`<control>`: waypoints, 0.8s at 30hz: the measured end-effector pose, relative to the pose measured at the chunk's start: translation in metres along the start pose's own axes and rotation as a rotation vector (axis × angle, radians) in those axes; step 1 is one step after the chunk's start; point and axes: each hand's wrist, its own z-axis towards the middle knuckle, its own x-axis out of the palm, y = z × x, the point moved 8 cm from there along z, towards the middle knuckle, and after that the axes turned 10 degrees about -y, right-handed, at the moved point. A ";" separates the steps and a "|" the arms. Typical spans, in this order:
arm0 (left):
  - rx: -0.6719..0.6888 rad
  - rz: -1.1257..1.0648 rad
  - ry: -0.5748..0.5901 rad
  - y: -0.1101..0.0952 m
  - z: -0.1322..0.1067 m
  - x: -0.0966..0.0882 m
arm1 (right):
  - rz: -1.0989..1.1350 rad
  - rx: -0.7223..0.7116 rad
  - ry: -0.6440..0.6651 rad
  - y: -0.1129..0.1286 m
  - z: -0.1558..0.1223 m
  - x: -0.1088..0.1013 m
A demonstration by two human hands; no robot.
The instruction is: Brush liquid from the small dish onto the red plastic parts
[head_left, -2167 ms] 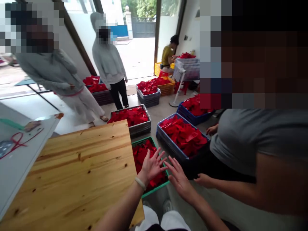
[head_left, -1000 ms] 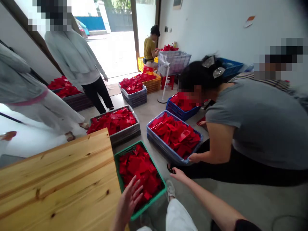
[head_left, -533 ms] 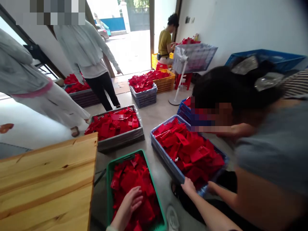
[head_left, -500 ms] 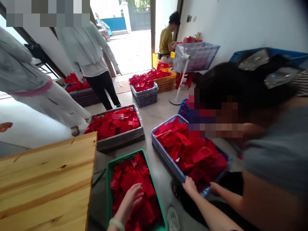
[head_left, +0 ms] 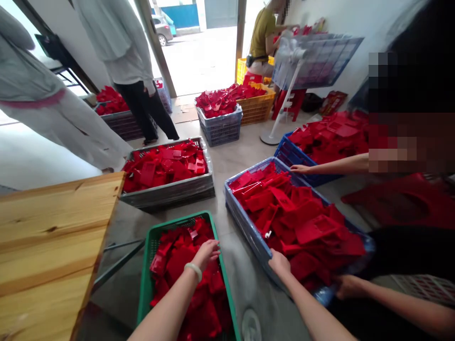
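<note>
Red plastic pieces [head_left: 181,265] fill the green crate [head_left: 145,289] at bottom centre, lying every way with no shared long axis. The left hand [head_left: 206,253], fingers curled, rests on them; whether it grips one, I cannot tell. The right hand [head_left: 279,263], half open, touches the rim of the blue crate [head_left: 245,222] and holds nothing visible. At least seven crates stand on the floor [head_left: 241,156], with a bare strip between the two nearest, and a wooden table [head_left: 53,237] edges the left.

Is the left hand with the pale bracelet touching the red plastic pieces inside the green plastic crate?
Touching. The head view shows the left hand lying palm down, its fingers pressed on the red plastic pieces inside the green plastic crate.
</note>
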 end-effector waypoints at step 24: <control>-0.062 0.119 0.004 0.078 0.012 0.145 | -0.175 -0.157 0.033 -0.043 -0.103 0.031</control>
